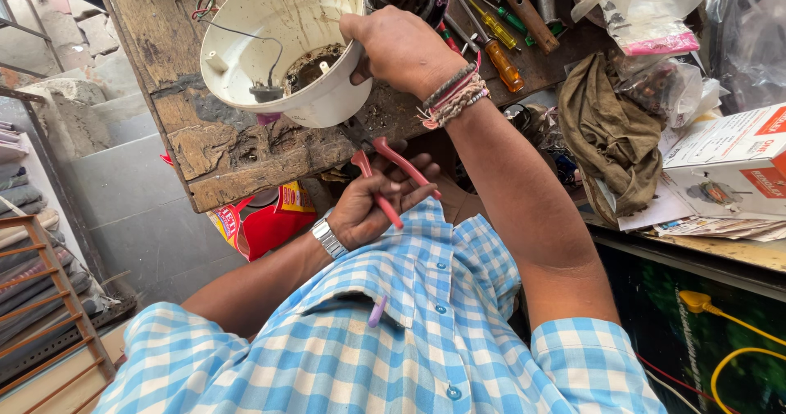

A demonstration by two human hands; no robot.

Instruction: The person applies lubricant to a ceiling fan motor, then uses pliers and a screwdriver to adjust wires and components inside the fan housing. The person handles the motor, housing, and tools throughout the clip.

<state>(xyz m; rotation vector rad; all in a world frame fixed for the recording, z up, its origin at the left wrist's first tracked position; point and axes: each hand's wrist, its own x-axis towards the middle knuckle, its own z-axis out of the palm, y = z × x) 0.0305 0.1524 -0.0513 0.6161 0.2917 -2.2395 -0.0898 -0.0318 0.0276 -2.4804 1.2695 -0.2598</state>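
White plastic forms the bowl-shaped housing that the right hand clamps by its rim, thumb under the outer wall and fingers curled over the edge. The housing sits tilted on the worn wooden workbench, close to the bench's near edge, its open side facing up; a dark wire runs down inside to a small fitting near the bottom. Below that near edge, against the blue checked shirt, the left hand wraps around the red handles of a pair of pliers, and the handles stand slightly spread. Several screwdrivers lie at the bench's far edge, just beyond the right wrist. An olive cloth is bunched beside the bench's right edge.
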